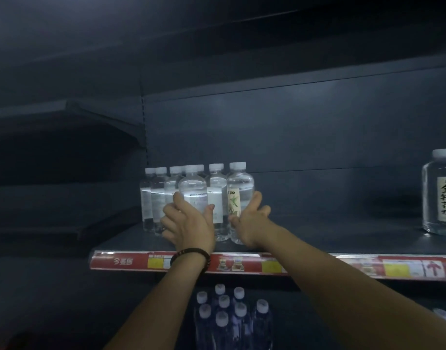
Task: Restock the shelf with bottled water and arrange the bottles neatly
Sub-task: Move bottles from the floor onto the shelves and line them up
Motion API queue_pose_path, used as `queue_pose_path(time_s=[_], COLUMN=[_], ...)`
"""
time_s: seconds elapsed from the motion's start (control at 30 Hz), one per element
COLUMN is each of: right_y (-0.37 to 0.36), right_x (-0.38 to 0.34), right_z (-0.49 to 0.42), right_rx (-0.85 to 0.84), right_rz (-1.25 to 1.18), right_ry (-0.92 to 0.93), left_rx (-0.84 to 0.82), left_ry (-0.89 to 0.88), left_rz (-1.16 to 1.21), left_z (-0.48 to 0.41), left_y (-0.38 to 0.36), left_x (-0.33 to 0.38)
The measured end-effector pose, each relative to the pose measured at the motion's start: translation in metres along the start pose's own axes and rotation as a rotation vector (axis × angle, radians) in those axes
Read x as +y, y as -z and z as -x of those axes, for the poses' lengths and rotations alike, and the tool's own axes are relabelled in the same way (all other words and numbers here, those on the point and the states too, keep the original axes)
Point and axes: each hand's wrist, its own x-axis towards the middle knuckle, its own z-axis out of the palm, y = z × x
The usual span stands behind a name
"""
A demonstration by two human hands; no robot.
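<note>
Scene dim, cold blue-grey cast. Upper half and left of frame nearly black. Light falls from viewer's side onto bottle cluster (191, 198), white caps and clear bodies brightest. Red price strip (318, 266) along shelf (330, 236) edge soft, print smeared. Large bottle (440, 195) at right edge bowed by wide-angle lens. Overall grainy, slightly blurred; lower bottles (232, 314) murky in shadow.

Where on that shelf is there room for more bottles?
The widest bare patch of the shelf runs between the small bottles and the big jug at the right edge. A thin strip lies in front of the cluster, but the left hand and right hand fill it. The cluster's left side is crowded.
</note>
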Motion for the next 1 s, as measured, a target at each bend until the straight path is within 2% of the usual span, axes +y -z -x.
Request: queue_pose_path(time_s=[0.13,0.2,0.27,0.47,0.57,0.7,0.8,1.0], right_y=[0.003,0.016,0.032,0.074,0.097,0.137,0.169,0.219], right_x=[0.003,0.007,0.018,0.051,0.078,0.136,0.199,0.35], right_z=[0.002,0.012,0.022,0.075,0.111,0.178,0.239,0.387], right_rx=[-0.065,-0.114,-0.096,-0.013,0.078,0.176,0.197,0.256], right_rz=[0.001,-0.033,-0.013,0.113,0.155,0.25,0.299,0.448], right_ry=[-0.038,-0.012,0.075,0.187,0.249,0.264,0.196,-0.188], left_rx=[-0.074,-0.128,-0.158,-0.137,-0.192,-0.462,-0.734,-1.219], left_ry=[0.014,0.028,0.003,-0.161,-0.33,-0.497,-0.543,-0.708], left_rz=[-0.018,-0.03,-0.035,-0.02,0.159,0.409,0.448,0.493], left_z=[0.004,0.008,0.018,0.081,0.127,0.196,0.26,0.423], left_y=[0.005,0.012,0.02,0.046,0.059,0.063,0.05,0.008], left_x=[0.001,0.0,-0.002,0.014,0.043,0.093,0.128,0.189])
